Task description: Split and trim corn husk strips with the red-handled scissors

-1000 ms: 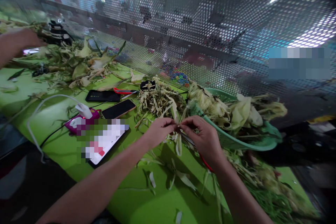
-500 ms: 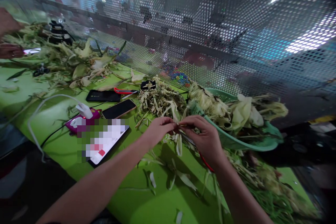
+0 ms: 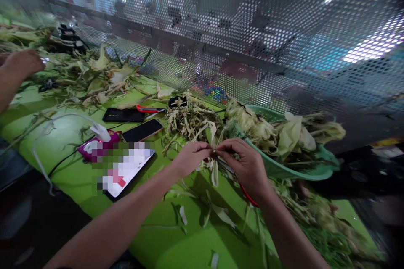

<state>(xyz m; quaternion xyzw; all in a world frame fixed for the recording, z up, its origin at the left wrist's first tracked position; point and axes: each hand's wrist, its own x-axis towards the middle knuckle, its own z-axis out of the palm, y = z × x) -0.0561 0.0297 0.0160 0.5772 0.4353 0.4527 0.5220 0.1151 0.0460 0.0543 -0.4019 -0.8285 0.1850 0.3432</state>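
Note:
My left hand (image 3: 191,157) and my right hand (image 3: 244,164) meet over the green table (image 3: 72,172), both pinched on one pale strip of corn husk (image 3: 215,168) that hangs down between the fingertips. A red-handled tool (image 3: 248,195) sticks out under my right palm. Just beyond the hands lies a heap of shredded husk (image 3: 191,119). To the right a green plastic basket (image 3: 284,170) holds husked leaves and cobs.
Two dark phones (image 3: 123,114) (image 3: 142,130), a lit phone (image 3: 126,172), a pink device with a white cable (image 3: 94,145) and red scissors (image 3: 148,109) lie on the left. Another person's hand (image 3: 23,62) reaches into husks at far left. A perforated metal screen (image 3: 252,42) backs the table.
My hands stay pinched on the strip almost unmoved. The other person's hand at far left has shifted down and right over the husks.

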